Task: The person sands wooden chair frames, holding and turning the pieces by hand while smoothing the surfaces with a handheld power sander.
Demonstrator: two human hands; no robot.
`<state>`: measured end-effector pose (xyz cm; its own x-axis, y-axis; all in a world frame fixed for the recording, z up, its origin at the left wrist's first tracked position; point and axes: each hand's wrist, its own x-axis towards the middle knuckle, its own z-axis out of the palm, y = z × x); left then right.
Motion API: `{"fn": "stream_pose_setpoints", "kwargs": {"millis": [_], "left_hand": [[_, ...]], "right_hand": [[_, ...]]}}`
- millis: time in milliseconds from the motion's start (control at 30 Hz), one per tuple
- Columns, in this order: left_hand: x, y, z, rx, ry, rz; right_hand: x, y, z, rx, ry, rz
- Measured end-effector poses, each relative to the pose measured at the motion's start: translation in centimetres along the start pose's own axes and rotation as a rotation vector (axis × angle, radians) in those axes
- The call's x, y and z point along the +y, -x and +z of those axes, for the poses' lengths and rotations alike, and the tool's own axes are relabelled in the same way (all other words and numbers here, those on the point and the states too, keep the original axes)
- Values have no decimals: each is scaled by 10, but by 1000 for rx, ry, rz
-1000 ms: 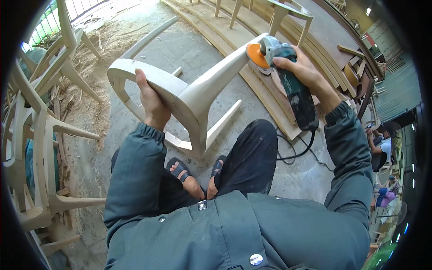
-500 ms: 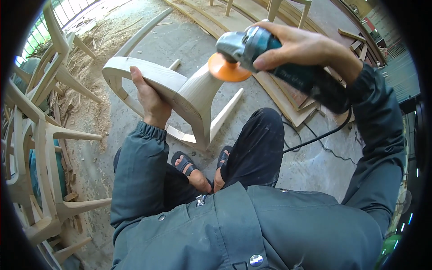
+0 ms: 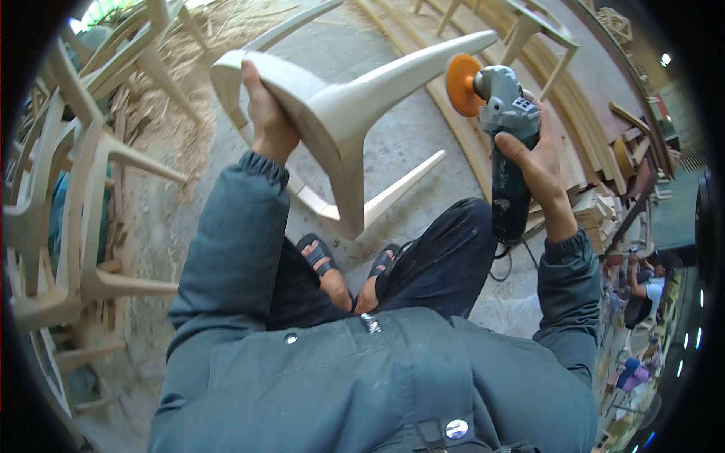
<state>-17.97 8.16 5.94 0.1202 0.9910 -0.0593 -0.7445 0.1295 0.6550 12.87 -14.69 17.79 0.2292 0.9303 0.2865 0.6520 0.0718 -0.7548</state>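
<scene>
A pale wooden chair frame (image 3: 321, 106) is tilted in front of me, one tapered leg reaching up to the right. Gripping its curved rail is my left hand (image 3: 269, 113), thumb on top and fingers hidden behind the wood. My right hand (image 3: 538, 151) is wrapped around the dark body of an angle grinder (image 3: 512, 177) with a grey metal head. An orange sanding disc (image 3: 462, 85) on the grinder faces the tapered leg, close to its right side; whether they touch I cannot tell.
Several unfinished wooden chair frames (image 3: 83, 204) are stacked on the left beside wood shavings (image 3: 185, 151). Long boards (image 3: 453, 113) lie beyond the chair at the far right. A black cord (image 3: 504, 266) hangs below the grinder. Another person (image 3: 646, 291) is at the right rim.
The grinder has swung from on top of the leg to its right side, its disc turning from flat to upright. My view has shifted, and the chair frame appears further right.
</scene>
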Motion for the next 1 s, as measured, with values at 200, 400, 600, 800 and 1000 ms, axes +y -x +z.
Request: {"fn": "stream_pose_setpoints", "kwargs": {"millis": [200,400,600,800,1000], "left_hand": [[22,-8,-7,-14,-74,25],[17,-16,-15,-57,-110,60],[22,-17,-9,-12,-73,1],[29,-20,-18,-44,-101,32],[32,-28,-16,10,-113,29]], "right_hand": [[-31,-4,59,-183,-90,-328],[-37,-16,79,-174,-16,-506],[-36,5,108,-285,-112,-381],[-39,4,115,-263,-51,-378],[-20,-6,103,-87,-138,-160]]}}
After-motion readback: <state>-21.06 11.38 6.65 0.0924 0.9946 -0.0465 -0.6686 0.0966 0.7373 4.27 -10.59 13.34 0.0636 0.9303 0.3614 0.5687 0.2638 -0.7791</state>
